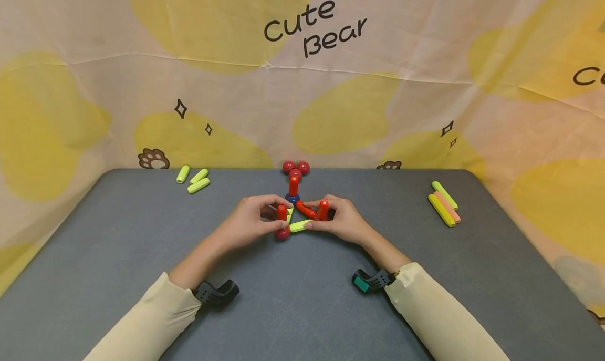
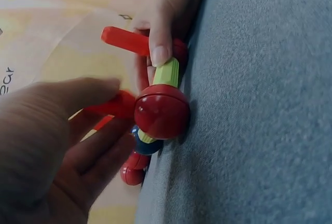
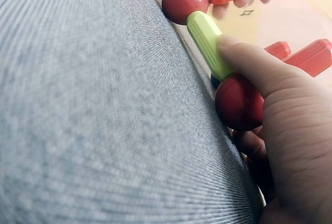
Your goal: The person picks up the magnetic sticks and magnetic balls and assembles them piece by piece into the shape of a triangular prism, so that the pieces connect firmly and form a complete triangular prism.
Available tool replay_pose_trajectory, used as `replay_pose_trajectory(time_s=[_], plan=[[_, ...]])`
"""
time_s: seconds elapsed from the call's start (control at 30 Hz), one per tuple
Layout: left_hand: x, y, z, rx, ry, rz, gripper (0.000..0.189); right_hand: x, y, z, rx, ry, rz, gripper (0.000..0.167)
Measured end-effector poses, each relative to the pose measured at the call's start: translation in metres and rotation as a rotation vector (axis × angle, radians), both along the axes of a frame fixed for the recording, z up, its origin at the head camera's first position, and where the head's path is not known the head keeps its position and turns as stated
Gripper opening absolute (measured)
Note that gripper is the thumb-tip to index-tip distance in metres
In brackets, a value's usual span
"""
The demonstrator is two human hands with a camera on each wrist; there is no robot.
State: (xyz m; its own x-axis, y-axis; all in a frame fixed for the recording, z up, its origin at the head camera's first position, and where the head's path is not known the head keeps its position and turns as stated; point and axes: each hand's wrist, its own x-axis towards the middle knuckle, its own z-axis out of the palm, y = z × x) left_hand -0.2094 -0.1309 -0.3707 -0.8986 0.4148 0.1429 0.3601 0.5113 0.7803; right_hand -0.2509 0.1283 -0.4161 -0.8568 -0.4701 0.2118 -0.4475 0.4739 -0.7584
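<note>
A frame of toy building rods and balls lies on the table, its corners being a front red ball, a rear blue ball and a right red ball. My left hand pinches the upright red rod on the front ball. The right hand grips the right corner, its thumb on the yellow-green rod joining the two red balls and other fingers behind. Another upright red rod rises at that corner. A third red rod stands on the blue ball.
Several loose red balls sit at the table's back edge, just behind the frame. Yellow-green rods lie at the back left. To the right are yellow rods and a pink rod. A printed cloth hangs behind the table.
</note>
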Motion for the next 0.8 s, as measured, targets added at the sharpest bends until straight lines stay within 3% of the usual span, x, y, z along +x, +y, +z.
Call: replay_pose_trajectory(time_s=[0.3,0.5,0.6,0.7,0.77,0.8], plan=[[0.001,0.001,-0.002,-0.028,0.026,-0.073,0.041,-0.001,0.001,-0.003,-0.009,0.021,0.013,0.051],[-0.007,0.003,-0.007,-0.02,0.056,-0.076,0.042,-0.002,0.004,-0.002,0.018,0.051,0.018,0.05],[-0.018,0.003,-0.009,0.012,0.036,-0.103,0.047,-0.002,0.005,-0.002,0.038,0.073,0.018,0.049],[-0.035,-0.001,-0.008,0.1,-0.038,-0.104,0.045,-0.002,0.004,-0.003,0.048,0.092,0.02,0.048],[-0.051,-0.003,-0.008,0.169,-0.06,-0.049,0.039,-0.002,0.003,-0.003,0.049,0.096,0.017,0.049],[-0.059,-0.003,-0.008,0.176,-0.037,-0.003,0.035,-0.001,0.003,-0.003,0.048,0.101,0.017,0.049]])
